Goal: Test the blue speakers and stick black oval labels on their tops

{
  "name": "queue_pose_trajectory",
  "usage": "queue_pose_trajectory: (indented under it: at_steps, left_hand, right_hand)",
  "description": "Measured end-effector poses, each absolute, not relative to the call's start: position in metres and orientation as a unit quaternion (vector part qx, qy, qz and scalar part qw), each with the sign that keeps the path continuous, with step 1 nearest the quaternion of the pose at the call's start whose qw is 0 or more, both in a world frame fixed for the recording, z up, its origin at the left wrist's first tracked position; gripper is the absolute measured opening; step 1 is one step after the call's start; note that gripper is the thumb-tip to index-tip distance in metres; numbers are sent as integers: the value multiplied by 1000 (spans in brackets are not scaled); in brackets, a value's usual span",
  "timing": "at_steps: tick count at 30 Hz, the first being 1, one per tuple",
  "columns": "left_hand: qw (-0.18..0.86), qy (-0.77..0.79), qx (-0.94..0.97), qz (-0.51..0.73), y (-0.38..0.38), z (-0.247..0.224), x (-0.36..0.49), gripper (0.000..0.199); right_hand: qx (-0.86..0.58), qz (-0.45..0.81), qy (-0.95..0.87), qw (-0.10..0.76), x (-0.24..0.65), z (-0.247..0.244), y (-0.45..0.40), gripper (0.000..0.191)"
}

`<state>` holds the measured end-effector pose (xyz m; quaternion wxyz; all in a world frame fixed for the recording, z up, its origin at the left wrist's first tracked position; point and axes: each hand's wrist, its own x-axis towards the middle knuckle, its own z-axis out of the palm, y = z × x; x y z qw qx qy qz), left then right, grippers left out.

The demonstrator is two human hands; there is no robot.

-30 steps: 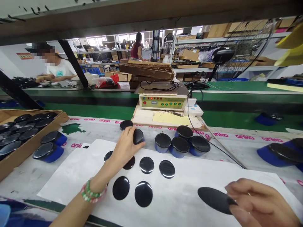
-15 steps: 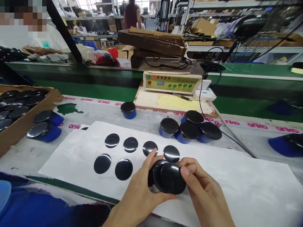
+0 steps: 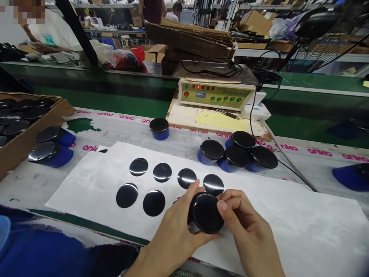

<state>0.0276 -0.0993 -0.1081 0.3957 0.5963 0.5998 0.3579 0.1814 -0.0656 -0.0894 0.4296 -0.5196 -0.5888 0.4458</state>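
Over one white sheet (image 3: 288, 227), the left hand (image 3: 178, 227) and right hand (image 3: 245, 223) meet: the left wraps one container (image 3: 190, 214), four others (image 3: 235, 157) clustered beyond; the right pinches one black disc (image 3: 208, 212) at its top. Six more discs (image 3: 154, 202) lie on the sheet, a seventh (image 3: 175, 200) mostly hidden.

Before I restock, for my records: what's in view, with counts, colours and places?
held can: one, black, front centre
sheet: one, white, on the bench
discs: at least seven, black, on the sheet
cans: at least eight, blue, black tops, around the sheet
box: one, brown, left edge, holding black items
machine: one, cream, back centre
board: one, pale, under the machine
card: one, yellow, on the board
pen: one, dark, on the card
cardboard stack: one, brown, back centre
cables: several, black, back right
bag: one, red, back left
people: three, white or maroon tops, background
left hand: one, around held can
right hand: one, at its rim
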Motion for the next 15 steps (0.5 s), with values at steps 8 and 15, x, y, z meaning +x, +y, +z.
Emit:
queue_pose_trajectory:
  at_steps: [8,15]
  left_hand:
    - [399,596,595,363,-99,-106,28,91]
    - [397,596,590,372,-98,-109,29,90]
  right_hand:
    - [-521,382,-619,447,174,-86,-65,25]
    - [-518,366,-638,437,177,-90,-69,20]
